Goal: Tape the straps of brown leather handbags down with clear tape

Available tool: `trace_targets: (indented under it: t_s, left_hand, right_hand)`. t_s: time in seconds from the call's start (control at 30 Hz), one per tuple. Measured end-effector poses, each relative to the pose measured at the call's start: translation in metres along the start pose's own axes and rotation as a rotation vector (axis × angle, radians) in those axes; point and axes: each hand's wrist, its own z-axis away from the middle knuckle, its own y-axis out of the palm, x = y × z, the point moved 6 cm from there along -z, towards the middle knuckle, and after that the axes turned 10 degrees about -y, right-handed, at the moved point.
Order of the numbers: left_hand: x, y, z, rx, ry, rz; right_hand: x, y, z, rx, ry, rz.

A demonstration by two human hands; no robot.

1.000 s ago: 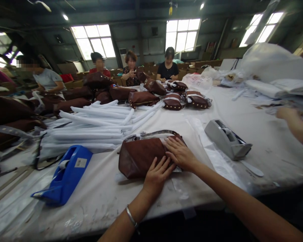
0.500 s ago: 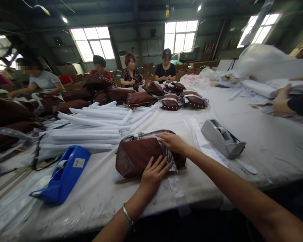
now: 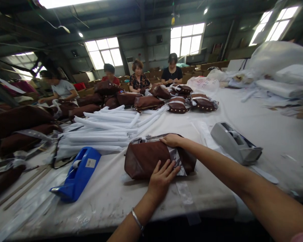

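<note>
A brown bag [image 3: 146,158] lies on the white-covered table [image 3: 111,195] in front of me, with a strip of clear plastic wrap [image 3: 178,161] across it. My left hand [image 3: 163,176] rests flat on the bag's near side, fingers spread over the plastic. My right hand [image 3: 172,140] reaches over the bag's far top edge, fingers curled on it near the plastic. A bracelet [image 3: 137,220] sits on my left wrist.
A blue tape dispenser [image 3: 77,174] lies left of the bag, a grey one [image 3: 236,144] to its right. White rolled tubes [image 3: 103,129] lie behind. More brown bags [image 3: 176,101] sit further back, with several seated people [image 3: 138,79] at the far side. White bundles [image 3: 282,77] are piled at right.
My right hand slid from the bag's near top to its far edge. The plastic strip now lies across the bag. The other person's hand at right has left the view.
</note>
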Motion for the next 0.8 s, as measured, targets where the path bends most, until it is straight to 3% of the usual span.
trace_targets:
  t_s: [0.3, 0.63, 0.8]
  left_hand:
    - [0.001, 0.001, 0.002, 0.011, -0.016, 0.039]
    - [0.001, 0.001, 0.002, 0.032, -0.028, 0.049]
    - [0.001, -0.002, 0.000, 0.054, -0.031, 0.068]
  right_hand:
    - [-0.030, 0.005, 0.006, 0.074, 0.110, 0.048]
    - [-0.042, -0.005, 0.030, 0.117, 0.075, 0.112]
    - [-0.027, -0.008, 0.060, -0.002, 0.031, 0.117]
